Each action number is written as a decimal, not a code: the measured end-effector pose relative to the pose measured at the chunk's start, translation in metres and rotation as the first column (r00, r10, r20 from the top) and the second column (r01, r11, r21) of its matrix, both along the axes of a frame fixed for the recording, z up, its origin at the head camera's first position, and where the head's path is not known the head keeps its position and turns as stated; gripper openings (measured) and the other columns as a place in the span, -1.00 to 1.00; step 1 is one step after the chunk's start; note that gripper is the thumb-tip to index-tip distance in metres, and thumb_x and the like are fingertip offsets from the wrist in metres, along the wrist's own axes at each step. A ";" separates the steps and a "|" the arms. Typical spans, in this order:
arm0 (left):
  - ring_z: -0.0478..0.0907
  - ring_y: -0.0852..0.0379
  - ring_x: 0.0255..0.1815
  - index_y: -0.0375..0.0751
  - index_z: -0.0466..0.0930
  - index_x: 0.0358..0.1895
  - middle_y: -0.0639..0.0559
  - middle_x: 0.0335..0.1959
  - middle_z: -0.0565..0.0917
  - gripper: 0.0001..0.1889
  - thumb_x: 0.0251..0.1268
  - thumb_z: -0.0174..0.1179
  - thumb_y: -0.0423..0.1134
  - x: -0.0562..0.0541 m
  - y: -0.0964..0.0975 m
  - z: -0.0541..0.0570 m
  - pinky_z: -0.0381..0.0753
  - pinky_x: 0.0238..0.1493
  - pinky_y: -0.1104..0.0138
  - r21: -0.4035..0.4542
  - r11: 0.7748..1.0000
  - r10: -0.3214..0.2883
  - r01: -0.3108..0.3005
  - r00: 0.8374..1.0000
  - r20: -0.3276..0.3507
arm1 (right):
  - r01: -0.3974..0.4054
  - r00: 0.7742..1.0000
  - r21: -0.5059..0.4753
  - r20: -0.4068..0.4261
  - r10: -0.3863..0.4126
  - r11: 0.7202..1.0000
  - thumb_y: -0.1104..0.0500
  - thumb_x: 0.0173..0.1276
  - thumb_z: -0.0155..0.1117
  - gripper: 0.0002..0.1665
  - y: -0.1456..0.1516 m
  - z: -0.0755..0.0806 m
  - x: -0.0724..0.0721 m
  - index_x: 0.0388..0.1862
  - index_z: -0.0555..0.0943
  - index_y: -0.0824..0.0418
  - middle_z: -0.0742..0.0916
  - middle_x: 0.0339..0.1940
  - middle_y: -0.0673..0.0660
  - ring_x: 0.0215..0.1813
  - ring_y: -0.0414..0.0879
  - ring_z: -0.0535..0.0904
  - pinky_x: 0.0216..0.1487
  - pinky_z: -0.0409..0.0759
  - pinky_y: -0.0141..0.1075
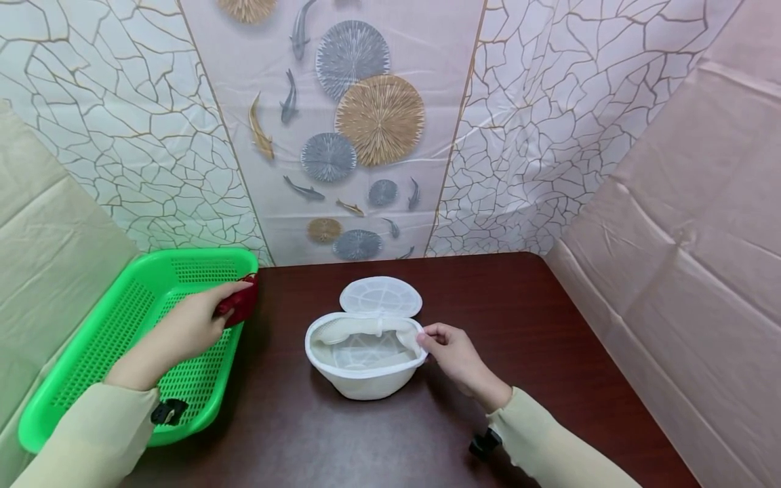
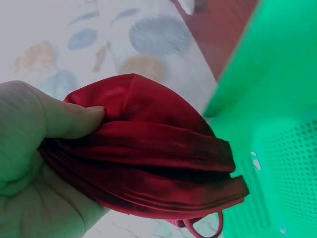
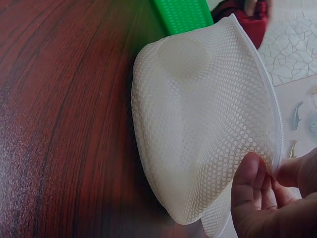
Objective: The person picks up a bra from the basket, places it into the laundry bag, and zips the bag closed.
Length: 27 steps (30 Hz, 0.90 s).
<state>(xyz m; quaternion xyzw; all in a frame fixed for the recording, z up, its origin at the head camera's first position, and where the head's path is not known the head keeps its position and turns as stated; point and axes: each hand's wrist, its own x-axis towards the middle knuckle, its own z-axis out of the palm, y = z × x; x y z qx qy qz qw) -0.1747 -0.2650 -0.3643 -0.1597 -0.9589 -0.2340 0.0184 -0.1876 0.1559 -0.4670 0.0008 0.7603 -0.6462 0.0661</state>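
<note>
The red garment [image 1: 244, 306], folded, is in the left hand [image 1: 190, 324], whose thumb and fingers pinch one end. I judge it light and soft, its smooth cloth perhaps slippery, so the thick folded end gives a good hold. It is by the rim of the green basket [image 1: 216, 254]; whether they touch I cannot tell. Well apart, the right hand [image 1: 454, 356] pinches the rim of the white mesh bag [image 1: 366, 384], standing on the brown table [image 1: 488, 298] with its lid [image 1: 381, 296] folded back. The bag seems light, its mesh yielding, its rim firmer to grip.
</note>
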 end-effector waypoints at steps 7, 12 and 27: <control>0.46 -0.01 -0.29 -0.15 0.35 0.36 -0.17 -0.04 0.59 -0.41 0.24 0.08 -0.55 0.011 0.027 0.014 0.50 -0.45 0.28 0.019 0.999 -0.036 0.038 0.996 -0.076 | -0.009 1.000 -0.002 -0.004 0.009 1.000 0.34 0.35 0.24 -0.85 0.000 -0.001 0.001 -0.17 0.61 0.43 0.68 -0.40 0.15 -0.41 -0.11 0.54 -0.41 0.52 -0.34; 0.50 0.07 -0.28 -0.13 0.40 0.33 -0.02 -0.19 0.63 -0.42 0.22 0.11 -0.56 0.019 0.046 0.020 0.51 -0.30 0.24 0.024 0.995 -0.097 0.102 0.985 -0.145 | -0.012 1.000 -0.002 -0.007 0.012 1.000 0.32 0.35 0.25 -0.83 0.000 0.000 0.003 -0.15 0.61 0.42 0.68 -0.39 0.16 -0.41 -0.11 0.55 -0.40 0.53 -0.32; 0.59 0.03 0.00 -0.07 0.46 0.28 0.00 0.09 0.61 -0.42 0.18 0.17 -0.57 0.035 0.085 0.017 0.60 -0.08 0.17 0.073 0.970 -0.211 0.233 0.949 -0.236 | -0.007 1.000 0.025 -0.023 0.007 1.000 0.33 0.35 0.24 -0.86 -0.001 -0.003 0.002 -0.19 0.62 0.42 0.68 -0.41 0.16 -0.41 -0.11 0.55 -0.42 0.52 -0.37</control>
